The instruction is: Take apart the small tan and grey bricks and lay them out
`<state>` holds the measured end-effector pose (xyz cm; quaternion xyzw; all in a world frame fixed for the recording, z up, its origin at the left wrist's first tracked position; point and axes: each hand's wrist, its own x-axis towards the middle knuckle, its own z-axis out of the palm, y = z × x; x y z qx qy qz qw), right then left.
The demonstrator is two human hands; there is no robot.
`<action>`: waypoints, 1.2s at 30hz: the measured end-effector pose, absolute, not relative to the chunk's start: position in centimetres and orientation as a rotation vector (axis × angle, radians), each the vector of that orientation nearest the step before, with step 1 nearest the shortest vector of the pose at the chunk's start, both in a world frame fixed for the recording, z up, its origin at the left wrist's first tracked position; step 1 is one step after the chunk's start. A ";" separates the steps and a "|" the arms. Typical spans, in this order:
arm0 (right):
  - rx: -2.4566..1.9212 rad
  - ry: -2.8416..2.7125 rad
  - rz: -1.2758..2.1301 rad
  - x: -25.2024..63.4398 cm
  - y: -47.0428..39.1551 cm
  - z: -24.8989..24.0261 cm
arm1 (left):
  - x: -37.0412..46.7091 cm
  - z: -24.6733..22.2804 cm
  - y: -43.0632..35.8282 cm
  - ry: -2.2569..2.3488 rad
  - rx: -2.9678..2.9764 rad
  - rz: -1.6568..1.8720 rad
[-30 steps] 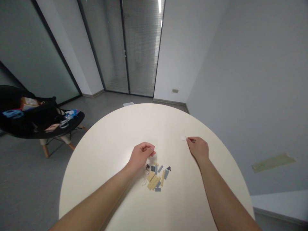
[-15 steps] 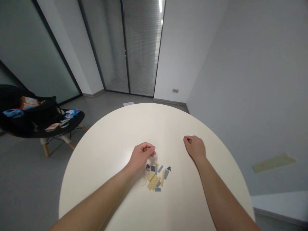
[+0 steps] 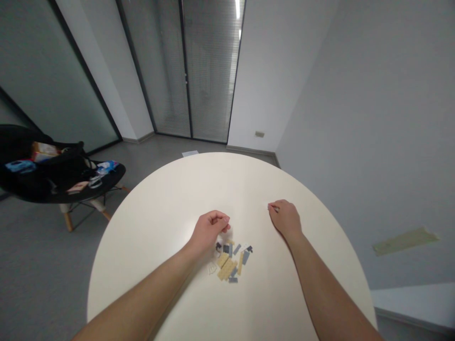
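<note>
- The right hand [image 3: 285, 219] has slid left across the table [image 3: 170, 189] since 1.0 s ago, its forearm [image 3: 316, 270] shifting along with it.
- The gap between the 2 hands has narrowed.
- The pale piece seen beside the right fingertips [image 3: 271, 205] 1.0 s ago can no longer be made out clearly.

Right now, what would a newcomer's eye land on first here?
Probably the scatter of small tan and gray pieces on the round white table, just nearer the wearer than the left hand. Next, the right hand, farther right, then the black chair at far left.
</note>
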<state>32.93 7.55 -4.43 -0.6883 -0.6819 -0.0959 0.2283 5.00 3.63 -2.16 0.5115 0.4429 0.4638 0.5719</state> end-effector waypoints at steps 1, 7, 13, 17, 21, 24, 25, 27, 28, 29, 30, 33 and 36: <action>-1.883 -1.883 -0.255 32.9 7.6 -4.4 | 5.0 -2.1 3.6 1.040 1.197 1.088; -1.766 -1.890 -0.257 32.8 7.7 -4.6 | 5.0 -1.7 3.5 1.046 1.186 1.090; -1.750 -1.950 -0.190 32.6 7.7 -4.8 | 5.0 -1.9 3.6 1.059 1.205 1.064; -1.736 -1.948 -0.177 32.6 7.7 -4.6 | 5.0 -2.0 3.7 1.052 1.213 1.061; -1.730 -1.940 -0.167 32.6 7.8 -4.8 | 5.0 -2.1 3.8 1.056 1.209 1.052; -1.732 -1.935 -0.163 32.6 7.8 -4.9 | 4.9 -2.3 3.9 1.053 1.224 1.056; -1.730 -1.937 -0.162 32.6 7.8 -4.9 | 4.9 -2.3 4.0 1.055 1.231 1.057; -1.719 -1.945 -0.162 32.6 7.8 -4.9 | 4.6 -2.4 4.2 1.058 1.258 1.028; -1.713 -1.947 -0.163 32.6 7.8 -4.8 | 4.4 -2.4 4.4 1.056 1.290 0.989; -1.709 -1.947 -0.165 32.5 7.8 -4.8 | 4.1 -2.3 4.5 1.049 1.341 0.935; -1.708 -1.944 -0.167 32.5 7.8 -4.8 | 3.7 -2.2 4.7 1.045 1.411 0.872; -1.725 -1.934 -0.167 32.5 7.8 -4.8 | 2.3 -1.7 4.9 1.092 1.710 0.690; -1.732 -1.929 -0.154 32.4 7.9 -4.8 | 1.1 -0.8 4.8 1.123 1.941 0.549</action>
